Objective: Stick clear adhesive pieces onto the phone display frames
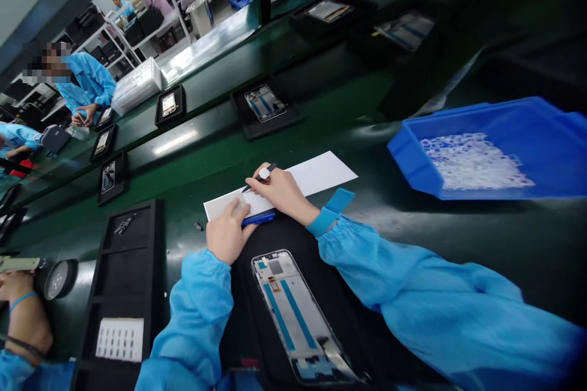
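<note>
My right hand [284,192] is closed around black tweezers [247,186], whose tip points down at a white strip of paper [316,174]. A small white piece shows by the fingers. At the strip's near left end, the fingertips of my left hand [227,233] rest on the paper. A slim blue pen-like tool [259,218] lies between its thumb and fingers, partly hidden. Just below both hands, a phone frame [293,311] with blue strips lies on a black pad [257,324].
On the right stands a blue bin [557,153] holding many small clear rings. A black divided tray [153,256] with small parts is left. A co-worker's hand [21,290] is beside a round dish [59,279]. Phone frames in black trays [254,129] line the green bench.
</note>
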`<state>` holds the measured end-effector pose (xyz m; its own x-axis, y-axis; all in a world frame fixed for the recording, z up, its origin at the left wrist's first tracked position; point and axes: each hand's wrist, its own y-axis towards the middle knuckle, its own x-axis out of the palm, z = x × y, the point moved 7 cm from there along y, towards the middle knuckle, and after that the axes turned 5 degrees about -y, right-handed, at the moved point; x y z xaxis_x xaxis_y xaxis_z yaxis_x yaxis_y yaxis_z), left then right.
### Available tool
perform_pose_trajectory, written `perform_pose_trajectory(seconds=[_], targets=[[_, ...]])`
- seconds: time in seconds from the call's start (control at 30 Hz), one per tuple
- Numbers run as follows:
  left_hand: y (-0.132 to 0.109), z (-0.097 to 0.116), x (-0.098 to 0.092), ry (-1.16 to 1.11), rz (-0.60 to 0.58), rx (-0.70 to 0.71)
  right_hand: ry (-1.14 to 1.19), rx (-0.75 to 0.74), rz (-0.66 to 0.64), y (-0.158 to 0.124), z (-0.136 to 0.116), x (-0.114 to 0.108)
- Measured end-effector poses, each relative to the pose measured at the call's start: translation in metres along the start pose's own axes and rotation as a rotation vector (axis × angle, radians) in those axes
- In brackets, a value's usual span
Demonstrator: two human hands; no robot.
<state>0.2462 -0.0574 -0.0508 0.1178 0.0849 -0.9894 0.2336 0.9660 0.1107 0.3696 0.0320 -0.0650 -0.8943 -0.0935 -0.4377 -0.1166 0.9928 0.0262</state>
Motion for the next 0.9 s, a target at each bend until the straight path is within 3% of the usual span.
perform_pose_trajectory(seconds=[0.27,0.5,0.6,0.73,0.8,0.9], targets=[[0.0,-0.003,0.003,-0.004,-0.06,-0.035,-0.043,0.028,0.003,-0.003,0.003,0.001],[-0.001,-0.007,0.006,-0.124,-0.164,-0.124,0.164,0.065,0.014,0.002,0.009,-0.001],[-0.007,-0.017,-0.002,-0.304,-0.056,-0.132,0.3,0.094,0.103,-0.01,0.017,-0.019],[-0.023,-0.032,-0.025,-0.639,0.219,-0.181,0.499,0.112,0.15,-0.058,0.025,-0.044],[-0.027,-0.027,-0.022,-0.78,0.123,-0.213,0.465,0.14,0.054,-0.088,0.025,-0.044],[-0.03,-0.002,-0.005,-0.824,-0.225,-0.198,0.324,0.154,-0.045,-0.123,0.025,-0.04]])
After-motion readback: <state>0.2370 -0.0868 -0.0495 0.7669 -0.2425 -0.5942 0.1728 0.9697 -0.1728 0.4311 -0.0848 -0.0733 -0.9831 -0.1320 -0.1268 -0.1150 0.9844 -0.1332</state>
